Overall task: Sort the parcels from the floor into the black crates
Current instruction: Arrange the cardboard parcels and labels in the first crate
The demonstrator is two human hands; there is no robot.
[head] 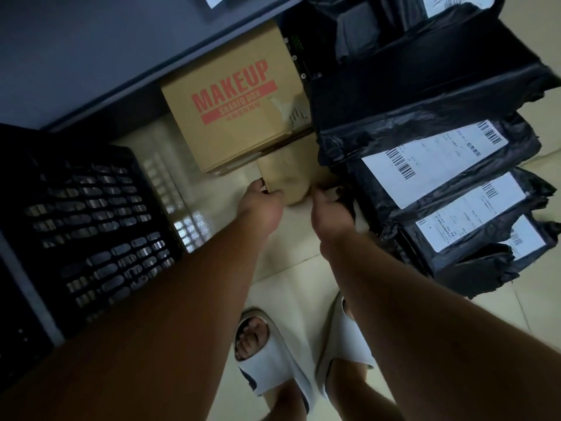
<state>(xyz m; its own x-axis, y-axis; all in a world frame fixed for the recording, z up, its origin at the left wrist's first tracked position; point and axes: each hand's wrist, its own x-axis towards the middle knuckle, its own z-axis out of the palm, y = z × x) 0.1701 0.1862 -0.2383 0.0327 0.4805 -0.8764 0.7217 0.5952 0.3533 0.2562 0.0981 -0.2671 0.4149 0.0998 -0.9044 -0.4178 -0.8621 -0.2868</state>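
Brown paper parcel (287, 177) lies low on the pale tiled floor (273, 268), held at its near end by both hands; I read the left hand (262, 197) as gripping the parcel's near left corner, fingers curled over the edge; the right hand (329, 206) has its fingers curled at the near right side, where they seem to close on the parcel, though the fingertips are hidden and blurred, so I cannot tell how firm that hold is.

All places below are given relative to the MAKEUP box (233, 107), a brown carton printed in red; the parcel sits just in front of the carton, touching or tucked against its near lower edge; I cannot tell which.

Left of the carton and nearer to me stands a black crate (91, 226) with slotted walls; light shows through the slots; behind the carton and to its left runs a dark grey surface (91, 50) with a pale edge.

Right of the carton is a heap of black poly mailers (440, 165), overlapping one another, several with white barcode labels facing up; the right hand is just beside the nearest of them.

Nearer to me than the carton, between the forearms, two feet in white slides (273, 357) stand on the tiles.
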